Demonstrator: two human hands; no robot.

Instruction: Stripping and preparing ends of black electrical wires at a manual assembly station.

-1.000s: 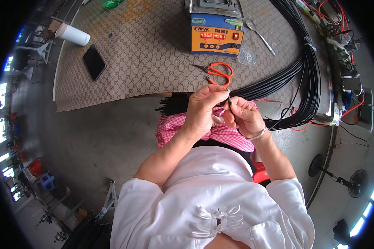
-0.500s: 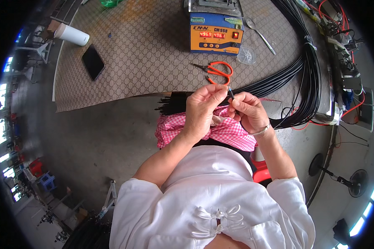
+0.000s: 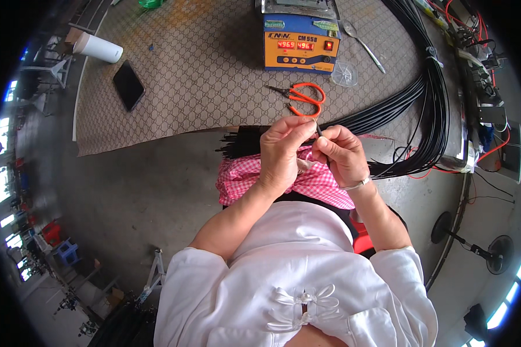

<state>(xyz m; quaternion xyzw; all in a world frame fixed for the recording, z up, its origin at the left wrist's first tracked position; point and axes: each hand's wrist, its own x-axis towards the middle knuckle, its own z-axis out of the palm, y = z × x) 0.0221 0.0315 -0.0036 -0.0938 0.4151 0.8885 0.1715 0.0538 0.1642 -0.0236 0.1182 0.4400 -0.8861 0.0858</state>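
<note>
Cable point(image 3: 319, 132) is what I have, a thin black one, just on my side of the orange scissors point(image 3: 309, 85). My left grip point(image 3: 283, 151) is pinched together at its tip, and my right grip point(image 3: 342, 156) is clamped on it a bit lower down. A thin pale bit point(image 3: 315, 120) shows by my left grip, too small to tell what it is.

I think I am partway through this one end. I can't see if it is finished. A big black bundle point(image 3: 382, 113) lies to the right of the scissors, so a lot may be left, but I can't tell which ones are done. The scissors lie loose on the bench point(image 3: 179, 92).

Past the scissors sits a blue and orange box point(image 3: 300, 51). It has printed letters and bright red numbers on its front. The phone point(image 3: 128, 85) far left of the scissors is dark, with nothing to read.
</note>
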